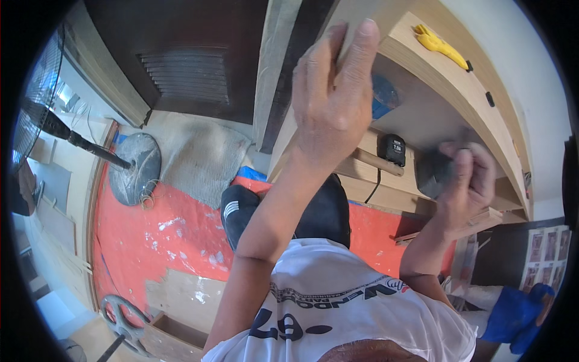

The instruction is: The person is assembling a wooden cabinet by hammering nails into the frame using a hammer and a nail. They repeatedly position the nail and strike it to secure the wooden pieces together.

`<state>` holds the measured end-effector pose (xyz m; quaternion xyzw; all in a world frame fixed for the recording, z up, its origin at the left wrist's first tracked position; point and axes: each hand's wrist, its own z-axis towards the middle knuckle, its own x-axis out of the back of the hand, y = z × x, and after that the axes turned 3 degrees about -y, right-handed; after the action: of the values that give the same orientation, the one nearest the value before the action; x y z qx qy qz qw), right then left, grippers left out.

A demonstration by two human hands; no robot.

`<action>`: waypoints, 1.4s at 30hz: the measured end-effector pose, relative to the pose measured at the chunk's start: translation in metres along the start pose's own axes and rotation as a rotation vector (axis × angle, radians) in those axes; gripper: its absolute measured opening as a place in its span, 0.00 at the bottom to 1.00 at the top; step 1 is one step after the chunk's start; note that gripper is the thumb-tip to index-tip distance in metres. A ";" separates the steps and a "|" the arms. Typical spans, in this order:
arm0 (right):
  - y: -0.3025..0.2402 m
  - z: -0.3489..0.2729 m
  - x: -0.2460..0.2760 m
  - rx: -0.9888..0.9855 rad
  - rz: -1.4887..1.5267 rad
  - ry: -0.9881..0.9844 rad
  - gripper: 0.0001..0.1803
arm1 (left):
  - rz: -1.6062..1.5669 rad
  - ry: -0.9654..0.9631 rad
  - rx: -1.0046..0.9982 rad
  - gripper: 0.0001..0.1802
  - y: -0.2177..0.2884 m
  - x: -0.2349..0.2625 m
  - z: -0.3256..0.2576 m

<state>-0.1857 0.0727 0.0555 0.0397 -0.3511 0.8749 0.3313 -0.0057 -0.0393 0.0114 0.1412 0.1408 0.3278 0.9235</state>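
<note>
My left hand (335, 90) is raised against the pale wooden cabinet (416, 45), its fingers stretched out and apart along an upright panel. My right hand (470, 181) is by the shelf opening, thumb up and fingers curled. Beside those fingers is a dark grey flat shape (431, 172), too blurred to name; I cannot make out how it is gripped. Between my hands, inside the cabinet, lie a black tape measure (392, 149) and a short wooden stick (377, 163). Behind them is a blue round container (384, 96). A yellow tool (440, 46) rests on the top board.
Red sheeting (181, 232) covers the floor, with a grey cloth (202, 160) by the dark louvred door (187, 75). At left stands a fan on a round dusty base (136, 169). A grey wheel-shaped base (123, 323) is at lower left. Something blue (515, 317) lies at lower right.
</note>
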 end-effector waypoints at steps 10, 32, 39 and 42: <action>0.199 -0.046 0.054 -0.554 -0.241 -0.213 0.11 | 0.076 -0.051 -0.203 0.30 -0.015 -0.007 -0.005; 0.132 -0.085 -0.052 0.149 -0.453 -0.616 0.17 | 0.187 -0.192 -0.154 0.29 -0.007 0.006 0.000; 0.132 -0.081 -0.077 0.046 -0.531 -0.773 0.19 | 0.103 -0.247 -0.073 0.33 -0.003 0.018 0.004; 0.116 -0.090 -0.076 -0.036 -0.470 -0.732 0.18 | 0.147 -0.236 -0.072 0.33 0.003 0.017 0.003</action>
<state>-0.1821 0.0270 -0.1033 0.4202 -0.4418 0.6978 0.3759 0.0062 -0.0266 0.0129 0.1556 0.0085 0.3805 0.9116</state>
